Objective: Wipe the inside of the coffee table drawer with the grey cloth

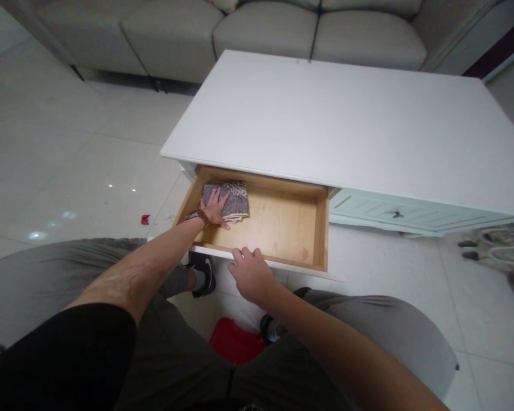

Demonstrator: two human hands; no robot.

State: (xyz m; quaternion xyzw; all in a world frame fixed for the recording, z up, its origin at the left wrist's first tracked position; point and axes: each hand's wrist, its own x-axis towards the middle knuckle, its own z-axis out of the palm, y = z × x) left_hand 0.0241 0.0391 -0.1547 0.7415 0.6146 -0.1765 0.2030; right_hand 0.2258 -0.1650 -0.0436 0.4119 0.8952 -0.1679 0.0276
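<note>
My left hand (215, 208) lies with spread fingers on a folded grey-purple patterned cloth (239, 200), pressing on it from above without gripping it. The cloth rests at the left end of a pulled-out wooden drawer (282, 228), whose bare bottom shows to the right of it. Curled over the drawer's front edge, the fingers of my right hand (251, 274) hold the front panel near its middle. The hidden side of that panel and the drawer handle cannot be seen.
Above the drawer is the white top of a coffee table (334, 120). A second, closed drawer with a small knob (397, 214) sits to the right. Behind stands a grey sofa (265, 28). A red stool (235, 342) is beneath me, and a red scrap (145, 220) lies on the tiles.
</note>
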